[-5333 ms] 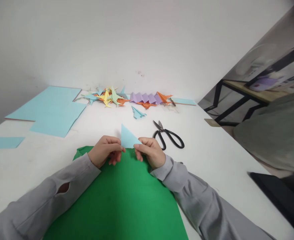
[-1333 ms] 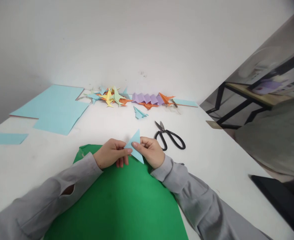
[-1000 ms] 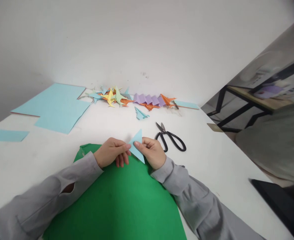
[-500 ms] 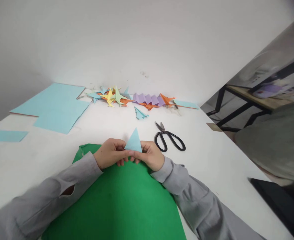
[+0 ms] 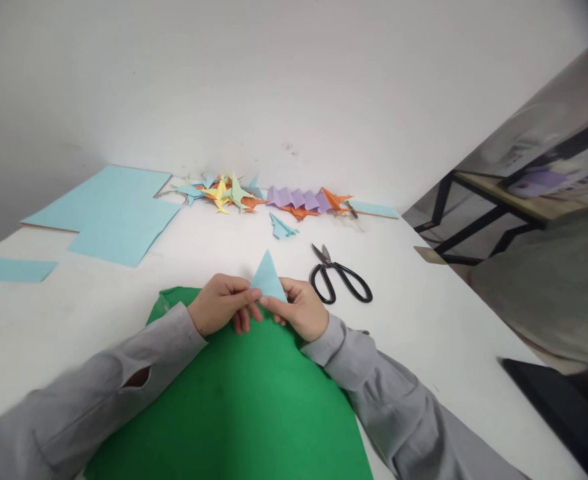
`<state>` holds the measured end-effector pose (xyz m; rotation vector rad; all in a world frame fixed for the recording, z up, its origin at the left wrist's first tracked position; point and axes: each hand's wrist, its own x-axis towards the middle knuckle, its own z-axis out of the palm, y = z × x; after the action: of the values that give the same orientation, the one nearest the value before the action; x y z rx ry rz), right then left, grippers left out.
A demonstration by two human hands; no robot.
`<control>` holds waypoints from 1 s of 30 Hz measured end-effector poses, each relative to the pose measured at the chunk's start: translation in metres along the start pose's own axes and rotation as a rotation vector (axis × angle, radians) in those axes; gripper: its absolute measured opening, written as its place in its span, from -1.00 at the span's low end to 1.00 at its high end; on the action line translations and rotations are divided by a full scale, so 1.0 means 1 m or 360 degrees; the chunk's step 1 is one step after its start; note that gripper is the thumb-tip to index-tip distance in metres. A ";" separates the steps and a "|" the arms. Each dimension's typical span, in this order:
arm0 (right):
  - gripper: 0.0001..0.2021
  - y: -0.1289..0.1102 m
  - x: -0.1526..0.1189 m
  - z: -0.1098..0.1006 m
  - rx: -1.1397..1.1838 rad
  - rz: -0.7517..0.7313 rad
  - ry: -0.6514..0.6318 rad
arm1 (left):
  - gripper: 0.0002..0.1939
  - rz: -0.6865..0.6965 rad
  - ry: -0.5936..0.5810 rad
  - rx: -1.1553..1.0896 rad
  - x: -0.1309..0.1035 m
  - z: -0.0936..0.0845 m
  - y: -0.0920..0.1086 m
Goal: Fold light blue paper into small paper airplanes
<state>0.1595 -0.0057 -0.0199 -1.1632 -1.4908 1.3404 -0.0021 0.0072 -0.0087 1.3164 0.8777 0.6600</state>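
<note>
A small light-blue folded paper triangle (image 5: 269,279) points away from me, held between both hands over the green mat (image 5: 229,400). My left hand (image 5: 225,303) pinches its lower left corner, thumb on top. On the lower right side, my right hand (image 5: 303,308) grips it the same way, its thumb lying along the bottom edge. The fingers beneath the paper are partly hidden. Beyond the hands lies a blue folded paper plane (image 5: 283,227). Black-handled scissors (image 5: 341,273) rest just to the right, blades slightly apart.
Large blue paper sheets (image 5: 109,207) and a smaller blue strip (image 5: 14,270) lie at left. Along the wall sits a row of folded paper figures (image 5: 227,193), with a pleated purple paper (image 5: 297,198) beside them. A dark flat object (image 5: 549,393) is at the right edge.
The triangle has turned a little and its tip has shifted slightly left and away. My thumbs, touching before, have moved slightly apart.
</note>
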 end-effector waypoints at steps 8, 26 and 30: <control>-0.58 -0.002 -0.002 -0.001 -0.0057 0.0002 0.0014 | -0.70 0.0051 -0.0024 -0.0009 0.000 -0.003 0.004; -0.59 0.004 0.001 -0.001 0.0028 -0.0083 0.0176 | -0.68 0.0010 0.0184 -0.0182 0.003 -0.003 0.001; -0.57 0.003 0.001 0.000 0.0059 -0.0111 0.0251 | -0.68 0.0017 0.0225 -0.0223 0.003 -0.003 0.000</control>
<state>0.1601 -0.0047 -0.0231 -1.1554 -1.3754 1.1962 -0.0031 0.0112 -0.0088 1.1604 0.9222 0.8160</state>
